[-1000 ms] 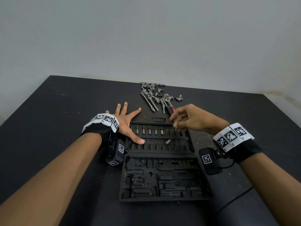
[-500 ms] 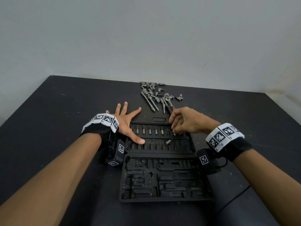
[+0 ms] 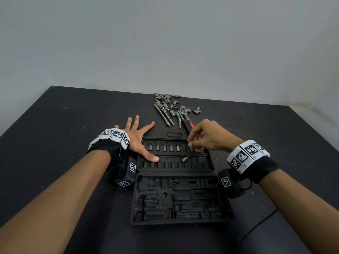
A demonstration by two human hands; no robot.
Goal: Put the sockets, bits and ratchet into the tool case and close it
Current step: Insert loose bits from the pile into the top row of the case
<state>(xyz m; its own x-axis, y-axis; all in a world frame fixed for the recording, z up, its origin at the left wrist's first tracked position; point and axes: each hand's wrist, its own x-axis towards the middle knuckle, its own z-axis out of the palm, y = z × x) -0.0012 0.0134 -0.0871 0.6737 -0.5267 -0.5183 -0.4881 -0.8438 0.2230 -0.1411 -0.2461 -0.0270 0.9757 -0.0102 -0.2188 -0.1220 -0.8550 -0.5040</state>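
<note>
Head view showed both hands over an open black tool case (image 3: 176,198) that lay flat on a dark surface (image 3: 64,125). The left hand (image 3: 136,138) was spread wide, fingers straight and splayed, with the palm at the far left corner of the case and the thumb tip pressed onto the moulded tray of the far half. It held nothing. The right hand (image 3: 207,138) was curled, its fingertips (image 3: 191,143) pinched together around a small bit (image 3: 192,149) at the right end of the upper row of slots; whether that bit was already seated in its slot could not be determined. Five sockets (image 3: 164,147) stood upright in the same upper row, to the left of the right hand. One loose socket (image 3: 184,159) lay tilted across the lower row of the far half, just below the right fingertips and not touched by them. The near half of the case showed only bare moulded recesses. Beyond the case, near the far edge of the surface, lay a pile of loose sockets and bits (image 3: 168,101), two extension bars (image 3: 164,115) and the ratchet (image 3: 184,111), whose red-marked handle pointed toward the right hand. Each wrist carried a black strap with white coded marker blocks (image 3: 247,154).
</note>
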